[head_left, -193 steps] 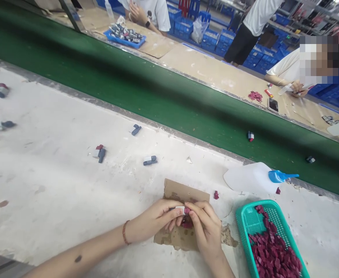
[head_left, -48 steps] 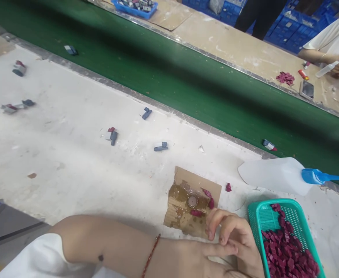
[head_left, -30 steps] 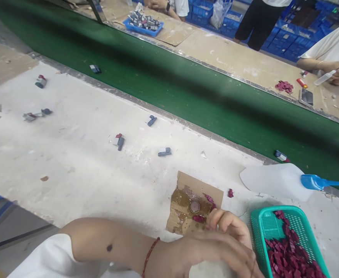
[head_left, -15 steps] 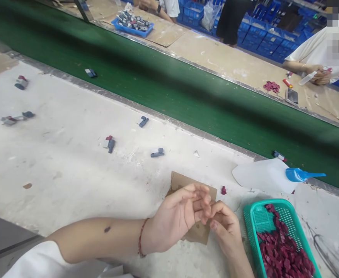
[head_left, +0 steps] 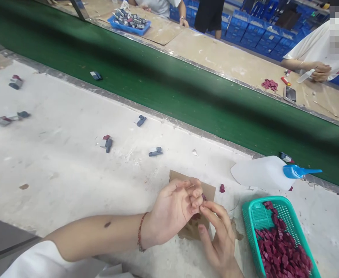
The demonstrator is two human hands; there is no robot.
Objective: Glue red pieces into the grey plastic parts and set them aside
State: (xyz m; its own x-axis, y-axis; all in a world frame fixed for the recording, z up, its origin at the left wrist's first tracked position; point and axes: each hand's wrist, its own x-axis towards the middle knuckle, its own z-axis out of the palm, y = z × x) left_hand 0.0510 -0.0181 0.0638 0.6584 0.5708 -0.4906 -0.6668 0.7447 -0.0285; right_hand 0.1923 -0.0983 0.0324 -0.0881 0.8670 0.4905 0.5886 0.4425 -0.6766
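Observation:
My left hand (head_left: 172, 212) is palm up over a brown cardboard piece (head_left: 209, 190), its fingers curled together; what they hold is mostly hidden. A bit of dark red shows just past the fingertips, and I cannot tell whether it is held or lies on the cardboard. My right hand (head_left: 220, 235) reaches in from the right, index fingertip against the left fingers, thumb spread away. Beyond the cardboard lies a small dark red plastic piece (head_left: 222, 188). A green basket (head_left: 246, 216) of such dark red pieces (head_left: 285, 247) stands right of my right hand.
A white bottle with blue nozzle (head_left: 259, 172) lies behind the basket. Several grey-and-blue small parts (head_left: 155, 151) are scattered leftward. A green conveyor belt (head_left: 172, 92) crosses behind. On the far bench are a blue tray (head_left: 128, 27) of parts and co-workers' hands (head_left: 320, 71).
My right thumb has moved away from the fingertips, and the right hand has shifted slightly down and left. My left fingers have curled a little more. Parts on the belt have moved right.

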